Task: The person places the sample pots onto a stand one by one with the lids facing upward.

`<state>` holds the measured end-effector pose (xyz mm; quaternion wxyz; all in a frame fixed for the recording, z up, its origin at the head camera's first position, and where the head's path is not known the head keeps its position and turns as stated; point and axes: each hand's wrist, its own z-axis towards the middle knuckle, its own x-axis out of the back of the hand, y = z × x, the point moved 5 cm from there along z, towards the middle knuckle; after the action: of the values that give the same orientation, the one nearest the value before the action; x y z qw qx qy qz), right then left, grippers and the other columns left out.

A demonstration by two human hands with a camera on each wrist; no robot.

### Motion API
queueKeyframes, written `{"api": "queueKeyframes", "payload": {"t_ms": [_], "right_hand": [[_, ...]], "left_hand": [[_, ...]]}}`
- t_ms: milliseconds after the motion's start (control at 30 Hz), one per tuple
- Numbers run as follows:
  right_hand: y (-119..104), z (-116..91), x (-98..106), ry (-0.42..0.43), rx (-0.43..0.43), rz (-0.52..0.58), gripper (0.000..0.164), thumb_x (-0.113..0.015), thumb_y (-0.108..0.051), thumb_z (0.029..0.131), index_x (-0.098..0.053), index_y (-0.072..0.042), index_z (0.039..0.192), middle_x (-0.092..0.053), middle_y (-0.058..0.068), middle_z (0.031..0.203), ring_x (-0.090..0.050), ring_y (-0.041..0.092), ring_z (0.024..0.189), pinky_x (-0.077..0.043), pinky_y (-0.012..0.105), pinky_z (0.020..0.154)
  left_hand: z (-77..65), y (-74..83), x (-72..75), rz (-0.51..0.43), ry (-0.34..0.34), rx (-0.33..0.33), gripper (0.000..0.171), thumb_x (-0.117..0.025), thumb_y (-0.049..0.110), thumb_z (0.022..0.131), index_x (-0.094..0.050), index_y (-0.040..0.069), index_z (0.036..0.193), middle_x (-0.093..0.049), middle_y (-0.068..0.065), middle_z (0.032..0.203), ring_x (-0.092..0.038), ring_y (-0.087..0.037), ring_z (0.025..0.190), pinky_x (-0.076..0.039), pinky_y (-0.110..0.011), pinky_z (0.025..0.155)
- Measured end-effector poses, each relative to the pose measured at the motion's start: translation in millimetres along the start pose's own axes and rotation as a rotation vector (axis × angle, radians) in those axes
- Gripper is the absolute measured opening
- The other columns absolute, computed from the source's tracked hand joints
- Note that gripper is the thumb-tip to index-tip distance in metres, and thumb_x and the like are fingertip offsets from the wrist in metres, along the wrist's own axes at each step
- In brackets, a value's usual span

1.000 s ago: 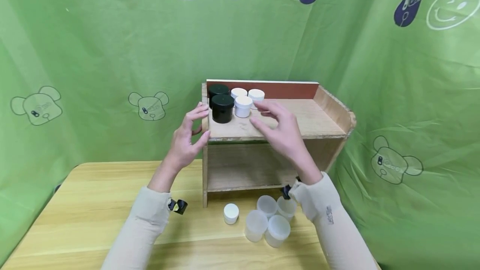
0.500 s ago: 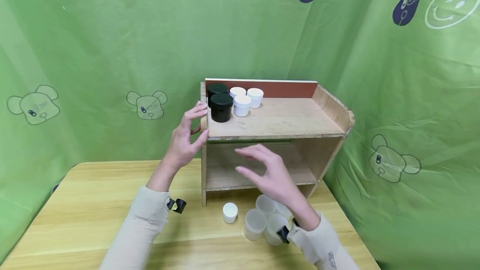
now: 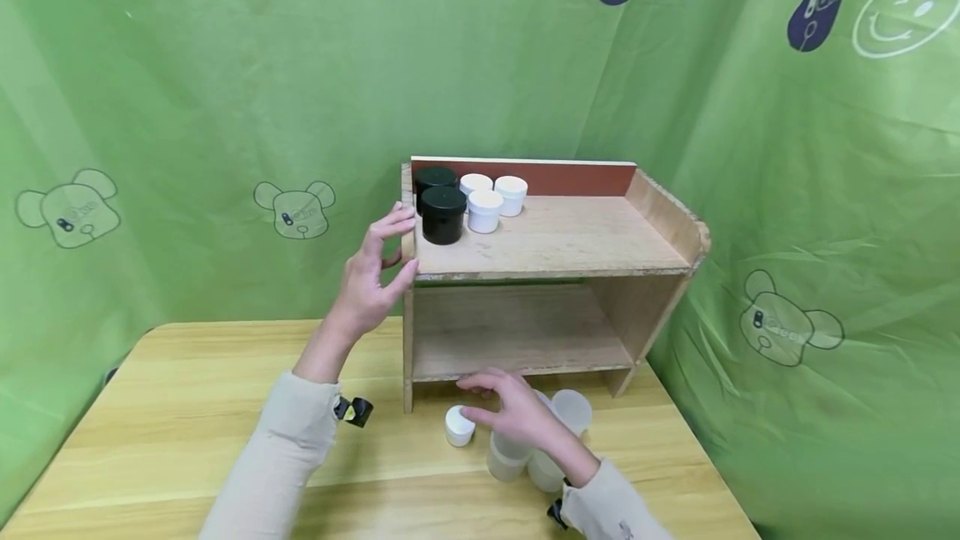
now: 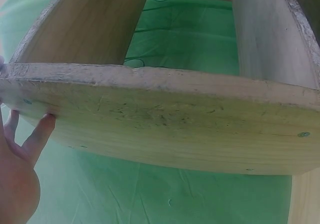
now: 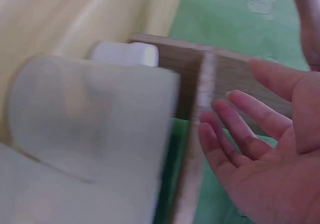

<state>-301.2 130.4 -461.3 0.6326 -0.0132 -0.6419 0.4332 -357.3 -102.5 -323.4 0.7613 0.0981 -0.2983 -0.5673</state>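
Observation:
My left hand (image 3: 363, 286) touches the left side panel of a small wooden shelf (image 3: 555, 244), fingers spread along its edge. In the left wrist view, fingertips (image 4: 48, 119) rest on the panel's outer face. My right hand (image 3: 513, 407) is low in front of the shelf, fingers apart and holding nothing. Its thumb overlaps the lid of a small white jar (image 3: 458, 430) on the table in the head view. In the right wrist view, the palm (image 5: 272, 179) faces the jar (image 5: 117, 53) across a gap. Frosted plastic cups (image 3: 506, 458) stand partly hidden under the right forearm.
On the shelf's top board, two black jars (image 3: 442, 219) and three white jars (image 3: 484, 213) are grouped at the left. The wooden table (image 3: 225, 407) extends to the left and front. A green printed curtain (image 3: 517, 57) hangs behind and along the sides.
My right hand has come down from beside the jars on the top board, past the lower shelf, to the white jar on the table. My left hand has stayed on the side panel.

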Motion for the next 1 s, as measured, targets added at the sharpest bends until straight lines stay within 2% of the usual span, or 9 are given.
{"api": "queueKeyframes", "payload": {"t_ms": [167, 300, 433, 633, 833, 1000], "right_hand": [[9.7, 1.0, -16.3, -0.070, -0.028, -0.064, 0.044, -0.077, -0.025, 0.094, -0.068, -0.007, 0.133, -0.068, 0.010, 0.133, -0.066, 0.030, 0.118, -0.058, 0.050, 0.101], [12.3, 4.1, -25.9, -0.084, -0.031, -0.140, 0.049, -0.081, -0.024, 0.089, -0.068, -0.006, 0.133, -0.068, 0.011, 0.133, -0.064, 0.032, 0.123, -0.056, 0.052, 0.106], [13.1, 7.4, -34.3, -0.092, -0.036, -0.195, 0.052, -0.085, -0.024, 0.085, -0.069, -0.005, 0.131, -0.069, 0.010, 0.130, -0.066, 0.030, 0.119, -0.059, 0.046, 0.100], [14.4, 10.9, -45.6, -0.124, -0.048, -0.230, 0.052, -0.089, -0.021, 0.078, -0.072, -0.007, 0.126, -0.073, 0.006, 0.116, -0.067, 0.023, 0.099, -0.057, 0.032, 0.082], [13.5, 14.1, -50.6, -0.161, -0.024, -0.278, 0.045, -0.090, -0.020, 0.078, -0.075, -0.012, 0.119, -0.072, 0.000, 0.109, -0.066, 0.016, 0.094, -0.056, 0.030, 0.080], [10.6, 16.4, -50.4, -0.187, 0.003, -0.201, 0.041, -0.088, -0.024, 0.082, -0.075, -0.017, 0.121, -0.071, -0.006, 0.110, -0.063, 0.009, 0.097, -0.054, 0.026, 0.083]], "left_hand": [[-0.9, 0.7, 0.2, 0.007, 0.005, 0.000, 0.054, -0.063, 0.017, 0.096, -0.045, 0.017, 0.147, -0.040, 0.002, 0.165, -0.029, -0.020, 0.158, -0.054, -0.048, 0.111], [-1.6, 1.3, -0.1, 0.002, 0.005, 0.004, 0.054, -0.063, 0.017, 0.096, -0.045, 0.017, 0.147, -0.040, 0.001, 0.165, -0.029, -0.020, 0.158, -0.053, -0.051, 0.111], [-0.9, 1.3, -0.3, -0.002, 0.003, 0.005, 0.054, -0.063, 0.016, 0.096, -0.045, 0.017, 0.148, -0.039, 0.001, 0.166, -0.029, -0.020, 0.158, -0.054, -0.049, 0.110], [-0.6, 0.7, -0.8, -0.003, -0.001, 0.009, 0.054, -0.063, 0.016, 0.096, -0.045, 0.017, 0.148, -0.038, 0.001, 0.166, -0.029, -0.020, 0.158, -0.054, -0.050, 0.110], [-0.8, 0.8, -0.2, 0.000, -0.004, 0.014, 0.055, -0.063, 0.017, 0.096, -0.045, 0.018, 0.148, -0.037, 0.003, 0.167, -0.029, -0.019, 0.158, -0.055, -0.050, 0.109], [-0.3, 0.8, -0.1, -0.003, -0.002, 0.009, 0.055, -0.063, 0.016, 0.096, -0.045, 0.018, 0.147, -0.039, 0.003, 0.165, -0.029, -0.019, 0.158, -0.055, -0.048, 0.110]]}}
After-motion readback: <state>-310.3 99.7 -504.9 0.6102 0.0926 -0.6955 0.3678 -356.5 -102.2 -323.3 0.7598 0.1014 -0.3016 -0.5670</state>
